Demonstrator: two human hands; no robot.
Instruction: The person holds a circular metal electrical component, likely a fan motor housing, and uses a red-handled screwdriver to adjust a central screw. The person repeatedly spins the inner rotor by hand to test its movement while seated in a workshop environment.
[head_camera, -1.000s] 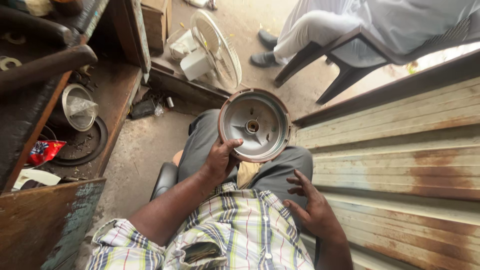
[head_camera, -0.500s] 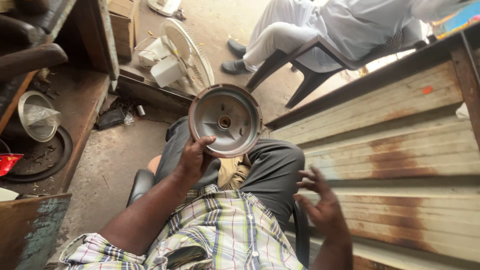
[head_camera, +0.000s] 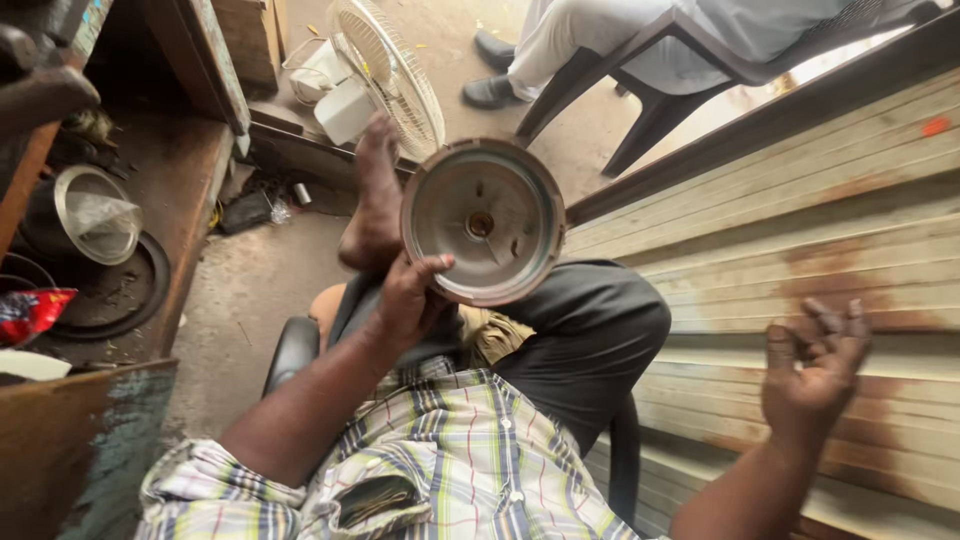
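A white fan grille (head_camera: 390, 70) leans by the doorway; someone in pale trousers (head_camera: 580, 30) sits on a dark chair (head_camera: 650, 110); rusty corrugated sheets (head_camera: 800, 230) stand alongside.

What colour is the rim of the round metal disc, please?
Brownish copper around a grey face, head view.

Seated person (head_camera: 640, 40) cut off at top edge; right hand (head_camera: 812, 365) blurred.
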